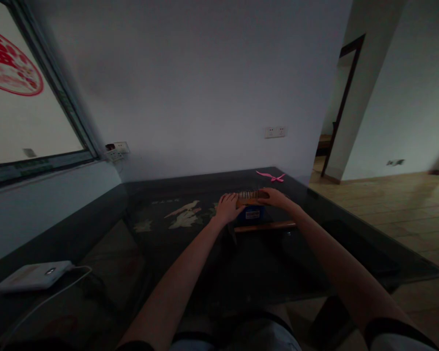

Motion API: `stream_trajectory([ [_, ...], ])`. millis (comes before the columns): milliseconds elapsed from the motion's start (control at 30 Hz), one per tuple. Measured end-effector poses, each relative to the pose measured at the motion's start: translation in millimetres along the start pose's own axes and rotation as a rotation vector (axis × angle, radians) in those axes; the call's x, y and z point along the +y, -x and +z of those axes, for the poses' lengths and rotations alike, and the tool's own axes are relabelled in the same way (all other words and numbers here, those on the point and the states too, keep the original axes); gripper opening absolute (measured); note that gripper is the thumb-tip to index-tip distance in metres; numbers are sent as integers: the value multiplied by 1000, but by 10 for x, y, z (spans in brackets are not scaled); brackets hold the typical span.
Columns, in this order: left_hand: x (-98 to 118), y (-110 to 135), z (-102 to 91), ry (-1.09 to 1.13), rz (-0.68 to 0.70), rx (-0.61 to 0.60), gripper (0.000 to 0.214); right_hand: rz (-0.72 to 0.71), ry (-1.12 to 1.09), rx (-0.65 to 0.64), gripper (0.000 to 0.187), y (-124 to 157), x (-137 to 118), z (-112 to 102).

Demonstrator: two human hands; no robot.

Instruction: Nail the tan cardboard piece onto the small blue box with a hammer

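Both my arms reach out over a dark glass-topped table. My left hand and my right hand close on the two ends of a brown wooden comb, holding it flat with its teeth showing. Under the comb stands a small blue box. A long wooden stick lies on the glass just in front of the box, near my wrists.
A pink ribbon-like piece lies at the table's far edge. A white device with a white cable rests at the near left. Wall sockets sit on the back wall. A doorway opens at the right over wooden floor.
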State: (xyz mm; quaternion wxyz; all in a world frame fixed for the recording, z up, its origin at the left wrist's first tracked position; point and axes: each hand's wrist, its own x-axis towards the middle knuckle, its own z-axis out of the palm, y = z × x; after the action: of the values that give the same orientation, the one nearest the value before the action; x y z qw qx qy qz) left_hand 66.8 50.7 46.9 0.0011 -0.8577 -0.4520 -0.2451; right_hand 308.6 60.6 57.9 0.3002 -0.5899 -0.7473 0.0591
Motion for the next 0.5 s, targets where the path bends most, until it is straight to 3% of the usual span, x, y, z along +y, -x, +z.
stream_trajectory([
  [233, 11, 83, 74, -32, -14, 24, 64, 45, -128, -76, 54, -41, 165, 9],
  [500, -3, 108, 123, -37, -13, 104, 60, 84, -231, -64, 57, 0, 171, 87],
])
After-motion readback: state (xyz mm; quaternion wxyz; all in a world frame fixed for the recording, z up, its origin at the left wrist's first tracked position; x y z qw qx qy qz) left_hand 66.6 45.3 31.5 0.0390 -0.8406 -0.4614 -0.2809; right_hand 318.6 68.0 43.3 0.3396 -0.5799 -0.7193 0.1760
